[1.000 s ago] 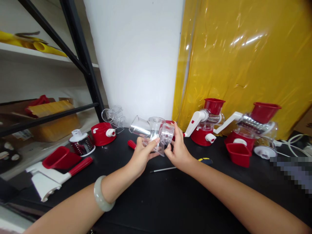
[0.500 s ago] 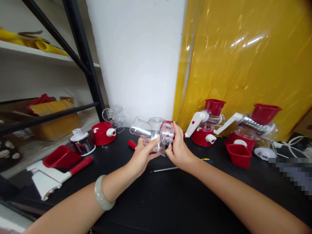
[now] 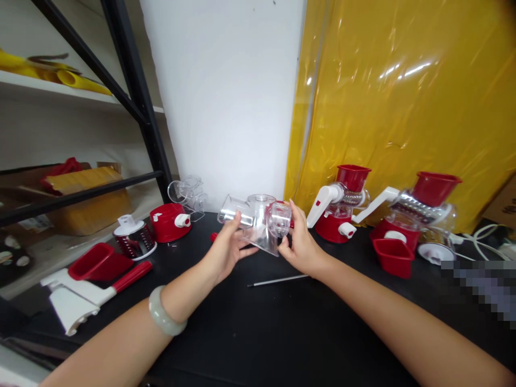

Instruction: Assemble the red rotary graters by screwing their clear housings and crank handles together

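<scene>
A clear plastic housing (image 3: 260, 223) with several round openings is held above the black table. My right hand (image 3: 298, 236) grips its right end between thumb and fingers. My left hand (image 3: 230, 244) is at its left underside, with thumb raised and fingers spread, touching or very near the plastic. Below the housing a thin metal rod (image 3: 278, 280) lies on the table. Behind the housing, red plastic shows in part. To the left stand a red round base (image 3: 170, 221) and a drum grater (image 3: 134, 236) with a white rim.
At the left lie a red hopper (image 3: 100, 260) and a white arm (image 3: 78, 295) with a red handle. Another clear housing (image 3: 189, 193) stands behind the red base. Two assembled red graters (image 3: 336, 226) (image 3: 393, 231) and a loose red hopper (image 3: 393, 257) are at the right.
My left hand has loosened its hold, with the thumb lifted off the front and the fingers spread. The clear housing has shifted slightly to the right, still in my right hand.
</scene>
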A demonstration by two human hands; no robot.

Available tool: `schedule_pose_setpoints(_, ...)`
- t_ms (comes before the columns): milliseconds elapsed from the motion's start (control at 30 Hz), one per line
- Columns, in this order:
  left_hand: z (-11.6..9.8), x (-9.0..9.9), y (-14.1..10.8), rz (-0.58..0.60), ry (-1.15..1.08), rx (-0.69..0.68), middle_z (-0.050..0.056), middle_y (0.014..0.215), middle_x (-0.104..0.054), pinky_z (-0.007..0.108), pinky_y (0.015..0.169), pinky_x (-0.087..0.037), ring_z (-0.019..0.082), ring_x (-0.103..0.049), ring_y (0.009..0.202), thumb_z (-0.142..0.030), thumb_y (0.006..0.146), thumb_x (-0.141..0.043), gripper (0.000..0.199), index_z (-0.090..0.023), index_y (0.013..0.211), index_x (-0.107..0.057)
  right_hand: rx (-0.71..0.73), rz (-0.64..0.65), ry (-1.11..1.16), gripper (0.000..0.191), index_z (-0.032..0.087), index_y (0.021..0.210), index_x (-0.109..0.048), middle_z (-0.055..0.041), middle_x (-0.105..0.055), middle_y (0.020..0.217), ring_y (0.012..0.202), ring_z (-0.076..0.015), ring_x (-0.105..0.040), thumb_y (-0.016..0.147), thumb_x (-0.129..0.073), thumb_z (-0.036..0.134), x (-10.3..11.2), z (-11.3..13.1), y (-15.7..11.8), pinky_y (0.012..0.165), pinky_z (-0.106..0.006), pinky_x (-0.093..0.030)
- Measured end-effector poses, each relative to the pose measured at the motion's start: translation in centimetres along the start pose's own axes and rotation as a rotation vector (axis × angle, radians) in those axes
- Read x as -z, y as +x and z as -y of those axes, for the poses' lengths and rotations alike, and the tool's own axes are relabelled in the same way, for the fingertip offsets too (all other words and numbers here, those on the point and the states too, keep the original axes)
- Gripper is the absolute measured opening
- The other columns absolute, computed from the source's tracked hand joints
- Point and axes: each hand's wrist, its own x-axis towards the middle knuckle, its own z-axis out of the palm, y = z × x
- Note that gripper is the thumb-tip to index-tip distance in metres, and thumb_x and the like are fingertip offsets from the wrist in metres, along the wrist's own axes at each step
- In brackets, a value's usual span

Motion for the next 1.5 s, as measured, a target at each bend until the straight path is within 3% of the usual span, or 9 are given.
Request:
schedule_pose_setpoints(133,-2.7,1.3,1.1,-0.115,-0.03,-0.184,0.008,0.112,-0.072,0.037,0.075,-0.061,0.024,-0.073,0.093,-0.059,0.073,-0.078,0.052,-0.024,0.107,-0.059,-0.016,0.031,0.07,0.098,0.022,0.162,0.004,-0.0206,-0.018,0.156,0.149,-0.0344,-0.027,0.081,-0.052,0.007,0.7,-0.2,0.1,0.109,-0.051,-0.052)
schedule_pose_setpoints(267,-4.4,2.3,1.3,-0.044,0.177,-0.155,0.011,0.11,-0.073,0.037,0.069,-0.063,0.026,-0.073,0.093,-0.042,0.073,-0.079,0.053,-0.02,0.119,-0.065,-0.01,0.074,0.12,0.098,0.024,0.163,0.007,-0.0196,-0.015,0.161,0.151,-0.0337,-0.027,0.085,-0.05,0.008,0.7,-0.2,0.1,0.11,-0.05,-0.05)
schedule_pose_setpoints(400,-4.9,2.8,1.1,-0.035,0.294,-0.218,0.011,0.104,-0.075,0.037,0.061,-0.064,0.027,-0.074,0.089,-0.037,0.072,-0.077,0.045,-0.018,0.112,-0.071,-0.032,0.116,0.17,0.091,0.023,0.162,0.013,-0.0196,-0.011,0.166,0.153,-0.0331,-0.025,0.093,-0.044,0.011,0.8,-0.4,0.0,0.113,-0.053,-0.046)
schedule_pose_setpoints(667,-6.0,3.0,1.0,-0.045,0.36,-0.128,0.011,0.099,-0.077,0.03,0.046,-0.061,0.023,-0.073,0.074,-0.037,0.069,-0.078,0.044,-0.017,0.107,-0.073,0.006,0.193,0.235,0.087,0.025,0.164,0.003,-0.017,-0.013,0.167,0.15,-0.0325,-0.03,0.096,-0.049,0.015,1.7,-0.2,0.4,0.117,-0.053,-0.042)
schedule_pose_setpoints(833,-5.8,3.0,0.9,-0.041,0.363,-0.129,0.01,0.097,-0.078,0.026,0.042,-0.058,0.02,-0.072,0.066,-0.037,0.068,-0.079,0.043,-0.017,0.106,-0.073,-0.019,0.16,0.244,0.086,0.025,0.164,0.002,-0.0171,-0.019,0.164,0.151,-0.0332,-0.029,0.095,-0.049,0.017,1.9,-0.2,0.6,0.117,-0.057,-0.04)
schedule_pose_setpoints(967,-5.4,3.2,1.1,-0.023,0.388,-0.174,0.008,0.098,-0.078,0.026,0.042,-0.057,0.018,-0.07,0.062,-0.036,0.069,-0.08,0.042,-0.017,0.106,-0.073,-0.068,0.159,0.269,0.076,0.019,0.163,-0.012,-0.0199,-0.026,0.16,0.149,-0.0329,-0.032,0.097,-0.049,0.022,2.3,0.1,1.0,0.118,-0.055,-0.039)
schedule_pose_setpoints(1167,-5.3,3.6,1.2,0.063,0.409,-0.342,0.008,0.098,-0.078,0.026,0.052,-0.059,0.025,-0.076,0.081,-0.037,0.069,-0.083,0.044,-0.018,0.108,-0.073,-0.228,0.238,0.515,0.083,0.019,0.164,0.0,-0.0192,-0.027,0.163,0.146,-0.0309,-0.039,0.098,-0.052,0.027,2.6,0.1,1.3,0.121,-0.059,-0.028)
schedule_pose_setpoints(1367,-4.7,3.4,1.2,0.151,0.439,-0.427,0.009,0.093,-0.079,0.028,0.066,-0.058,0.027,-0.077,0.089,-0.038,0.07,-0.083,0.041,-0.017,0.104,-0.074,-0.516,0.263,0.885,0.074,0.029,0.155,-0.034,-0.0105,-0.048,0.152,0.129,-0.0278,-0.058,0.09,-0.069,0.028,2.9,-0.1,1.7,0.107,-0.052,-0.049)
schedule_pose_setpoints(1500,-4.6,3.5,1.3,0.147,0.48,-0.45,0.008,0.098,-0.077,0.026,0.064,-0.057,0.025,-0.076,0.089,-0.039,0.072,-0.082,0.042,-0.017,0.106,-0.071,-0.701,0.12,1.101,0.061,0.033,0.143,-0.048,-0.0058,-0.059,0.139,0.118,-0.0221,-0.064,0.088,-0.07,0.018,2.7,0.4,2.1,0.1,-0.047,-0.055)
